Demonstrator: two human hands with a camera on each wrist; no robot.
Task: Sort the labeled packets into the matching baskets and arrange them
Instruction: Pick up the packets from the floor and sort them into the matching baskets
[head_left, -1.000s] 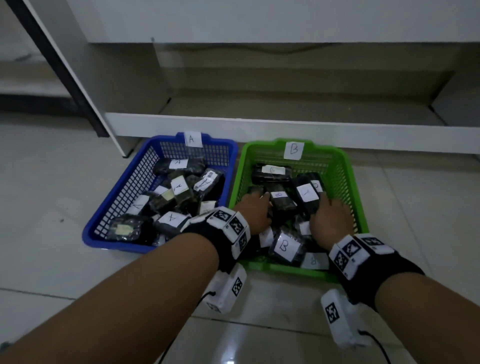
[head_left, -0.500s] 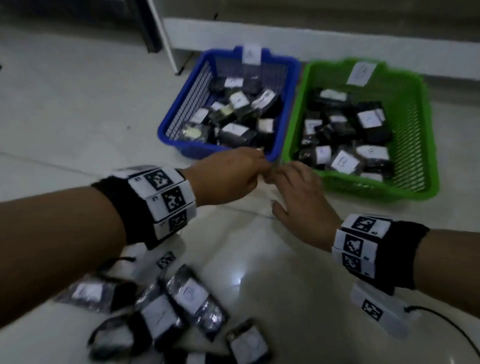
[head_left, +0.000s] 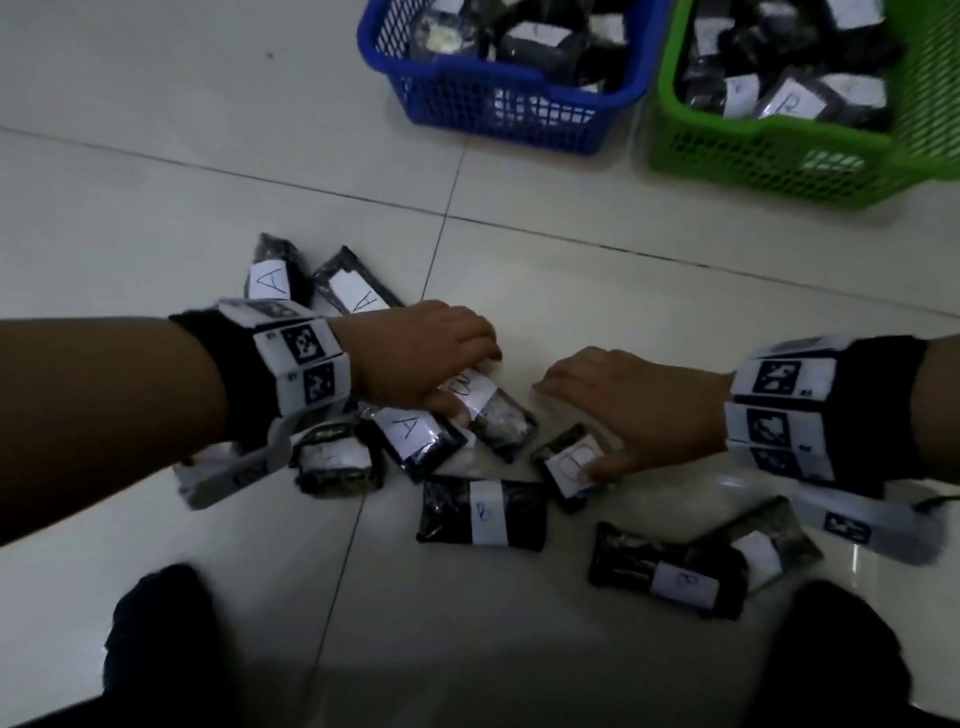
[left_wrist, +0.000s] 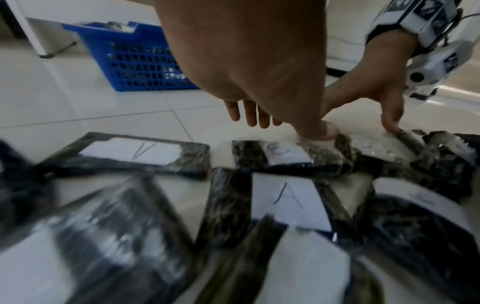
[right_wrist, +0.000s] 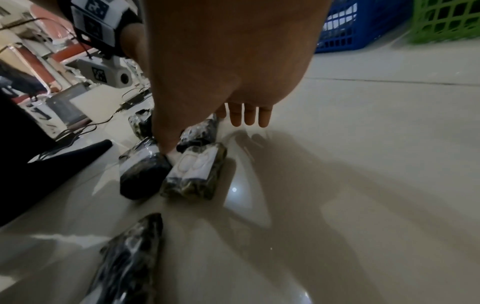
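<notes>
Dark plastic packets with white paper labels lie scattered on the pale tiled floor (head_left: 156, 171) in front of the person. The left hand (head_left: 415, 358) rests over a B-labelled packet (head_left: 488, 410); its thumb presses the packet's upper face while the fingers hang straight and relaxed just above the floor, gripping nothing. The right hand (head_left: 639, 410) is spread flat, palm down, with its thumb tip touching a second B-labelled packet (head_left: 569, 462); the remaining fingers extend forward, apart from any packet. An A-labelled packet (head_left: 415, 436) lies touching the first B-labelled packet on its left side. Two further A-labelled packets (head_left: 332, 280) lie beyond the left wrist, and three more packets (head_left: 483, 512) lie nearer the person, at least two marked B; the third label is probably blank or too blurred to read.

The blue basket (head_left: 498, 109) and the green basket (head_left: 779, 156) stand side by side at the far edge of the floor area, well apart from the loose packets. Each basket contains several labelled packets. Both wrists carry black bands with white coded marker blocks and a wrist camera (head_left: 234, 467).
</notes>
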